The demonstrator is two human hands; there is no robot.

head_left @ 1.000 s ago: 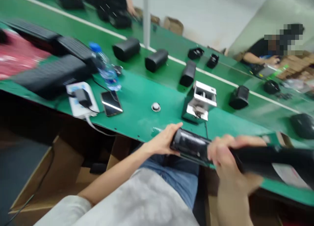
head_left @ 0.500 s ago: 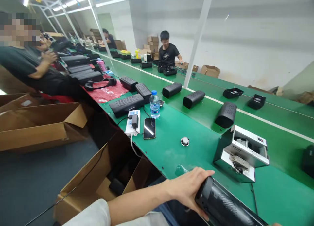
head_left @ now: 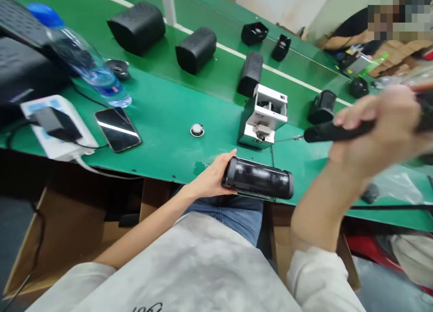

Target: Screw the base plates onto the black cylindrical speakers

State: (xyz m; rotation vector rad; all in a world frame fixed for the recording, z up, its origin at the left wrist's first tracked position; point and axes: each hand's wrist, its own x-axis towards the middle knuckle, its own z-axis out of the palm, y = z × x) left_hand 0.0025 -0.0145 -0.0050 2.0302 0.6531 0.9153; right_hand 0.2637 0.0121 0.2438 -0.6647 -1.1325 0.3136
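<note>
My left hand (head_left: 216, 176) is closed round the left end of a black speaker (head_left: 259, 177) with a glossy mesh front. The speaker lies sideways at the table's front edge, above my lap. Raised at the right, my right hand (head_left: 382, 127) grips a black electric screwdriver (head_left: 324, 132), its thin metal bit pointing left. This hand is blurred, and part of the tool's rear is hidden behind it. Just beyond the speaker stands a white and black metal box device (head_left: 264, 118), with the bit's tip close to its right side. A small round speaker driver (head_left: 197, 130) lies to the left.
On the green table (head_left: 162, 122) are a phone (head_left: 117, 129), a white power strip (head_left: 57, 127) and a tilted-looking water bottle (head_left: 91, 63). Several black speaker housings (head_left: 196, 50) stand farther back. A cardboard box (head_left: 74, 212) sits below left. Another person (head_left: 358, 27) is at the far right.
My view has swung right and down. My right hand has come into view holding the screwdriver. The left hand still holds the speaker, which is now seen whole.
</note>
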